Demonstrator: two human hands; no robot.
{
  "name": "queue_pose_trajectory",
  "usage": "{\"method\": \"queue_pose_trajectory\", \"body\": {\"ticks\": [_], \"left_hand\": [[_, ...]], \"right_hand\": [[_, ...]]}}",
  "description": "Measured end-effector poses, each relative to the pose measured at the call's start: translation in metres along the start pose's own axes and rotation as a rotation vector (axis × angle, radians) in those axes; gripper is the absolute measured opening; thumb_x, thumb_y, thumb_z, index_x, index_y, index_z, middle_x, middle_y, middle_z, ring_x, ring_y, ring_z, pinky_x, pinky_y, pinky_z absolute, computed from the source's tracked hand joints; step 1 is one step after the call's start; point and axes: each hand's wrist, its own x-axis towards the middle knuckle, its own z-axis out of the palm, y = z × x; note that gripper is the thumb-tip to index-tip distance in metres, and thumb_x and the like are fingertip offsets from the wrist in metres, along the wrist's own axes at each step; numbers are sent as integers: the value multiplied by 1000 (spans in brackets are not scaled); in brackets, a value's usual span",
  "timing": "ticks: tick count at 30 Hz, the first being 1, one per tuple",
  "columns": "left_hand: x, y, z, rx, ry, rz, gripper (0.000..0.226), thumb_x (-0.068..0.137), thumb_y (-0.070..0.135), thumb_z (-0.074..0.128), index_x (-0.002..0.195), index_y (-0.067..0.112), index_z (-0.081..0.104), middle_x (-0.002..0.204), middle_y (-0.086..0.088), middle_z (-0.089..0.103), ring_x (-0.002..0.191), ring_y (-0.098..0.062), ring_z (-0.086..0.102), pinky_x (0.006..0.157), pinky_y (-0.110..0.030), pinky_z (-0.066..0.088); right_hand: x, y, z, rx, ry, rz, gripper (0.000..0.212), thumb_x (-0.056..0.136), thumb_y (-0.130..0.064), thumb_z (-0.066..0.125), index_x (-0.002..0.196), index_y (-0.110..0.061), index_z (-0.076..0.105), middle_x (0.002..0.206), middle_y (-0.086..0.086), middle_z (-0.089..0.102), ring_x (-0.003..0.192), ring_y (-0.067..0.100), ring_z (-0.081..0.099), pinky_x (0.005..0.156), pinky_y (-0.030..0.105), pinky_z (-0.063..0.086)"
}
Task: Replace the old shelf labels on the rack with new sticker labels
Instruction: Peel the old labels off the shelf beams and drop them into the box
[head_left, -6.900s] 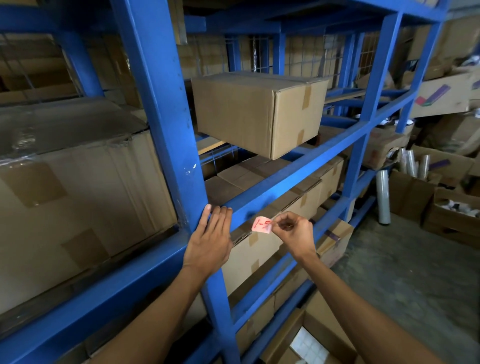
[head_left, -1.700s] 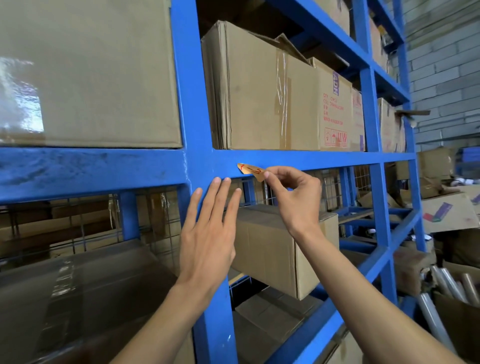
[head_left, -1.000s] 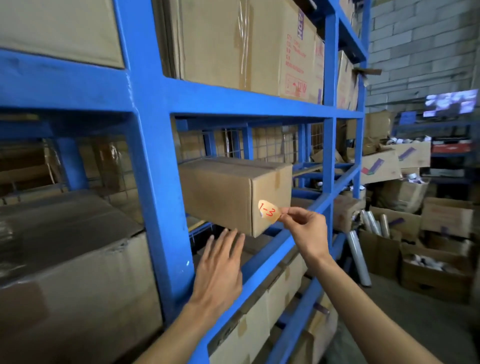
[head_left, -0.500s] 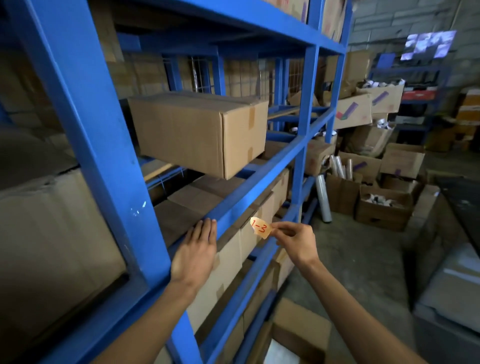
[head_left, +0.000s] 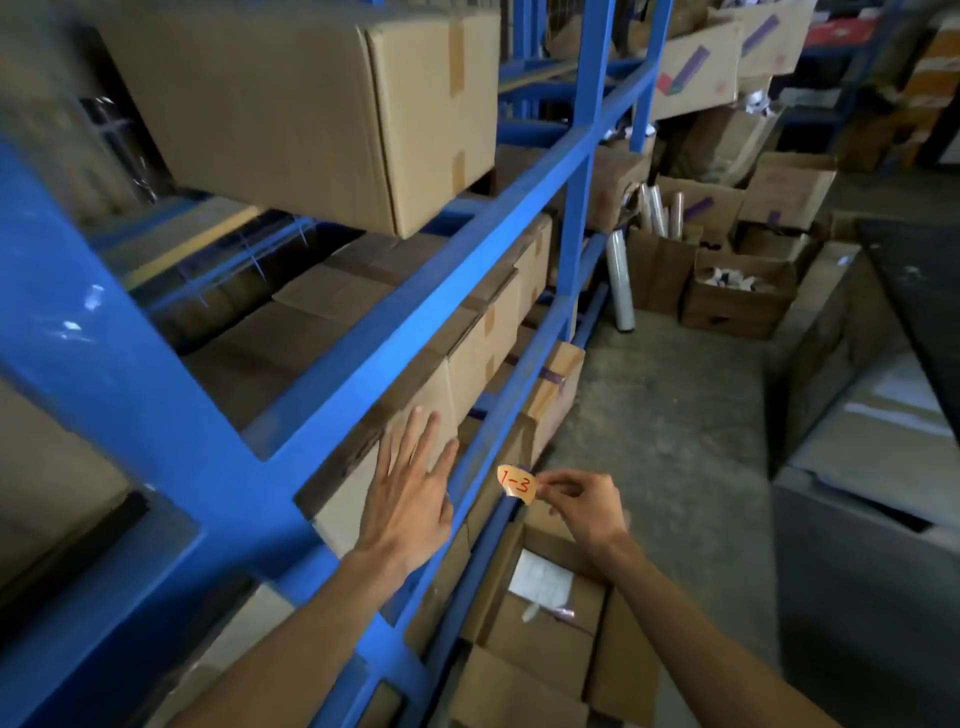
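My right hand (head_left: 584, 506) pinches a small orange label (head_left: 516, 484) marked "1-3" in red by its right edge. The label curls in the air just right of a low blue shelf beam (head_left: 470, 462) of the rack. My left hand (head_left: 410, 499) is open with fingers spread, hovering flat in front of a cardboard box (head_left: 415, 400) on the lower shelf, left of the label. The rack's thick blue upright (head_left: 119, 374) runs down the left of the view.
A large cardboard box (head_left: 311, 104) sits on the shelf above. An open carton (head_left: 540, 597) with white contents stands on the floor below my hands. More cartons and film rolls (head_left: 621, 283) crowd the far floor. Dark stacked goods (head_left: 872, 467) rise at the right.
The view has dropped from the upper shelf beam to the low shelves. The peeled "1-3" label has come down with my right hand; my left hand has left the rack beam.
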Motion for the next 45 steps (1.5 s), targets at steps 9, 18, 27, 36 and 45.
{"method": "queue_pose_trajectory", "body": {"ticks": [9, 18, 27, 36, 45], "left_hand": [[-13, 14, 174, -76, -426, -28, 65, 97, 36, 44, 157, 26, 19, 168, -7, 1, 154, -29, -9, 125, -50, 5], [8, 4, 289, -129, -400, 70, 77, 91, 25, 59, 157, 21, 21, 167, -14, -9, 155, -31, -5, 124, -45, 9], [11, -3, 331, -80, -211, 140, 58, 71, 20, 66, 127, 12, 57, 166, -20, 5, 154, -37, 8, 122, -53, 19], [11, -2, 331, -80, -182, 112, 47, 75, 20, 59, 121, 11, 61, 167, -18, 4, 154, -35, 6, 122, -54, 20], [11, -1, 327, -87, -183, 101, 36, 77, 18, 58, 112, 10, 64, 166, -20, 10, 153, -36, 11, 120, -55, 25]], "right_hand": [[-3, 143, 17, -214, 3, 229, 29, 76, -14, 69, 59, -37, 73, 64, -24, 70, 61, -4, 63, 59, 16, 46], [27, 259, 67, -366, -55, 472, 11, 73, -25, 67, 68, -33, 74, 82, -11, 72, 86, 15, 66, 70, 28, 50], [66, 314, 90, -547, -53, 562, 2, 78, -34, 72, 77, -34, 73, 94, -5, 74, 93, 22, 67, 74, 28, 50], [107, 335, 114, -703, -66, 490, 15, 81, -39, 71, 89, -28, 73, 97, 5, 69, 91, 29, 66, 68, 29, 42], [130, 345, 117, -922, -74, 417, 27, 95, -35, 54, 111, -20, 70, 109, 11, 66, 100, 32, 65, 77, 34, 49]]}}
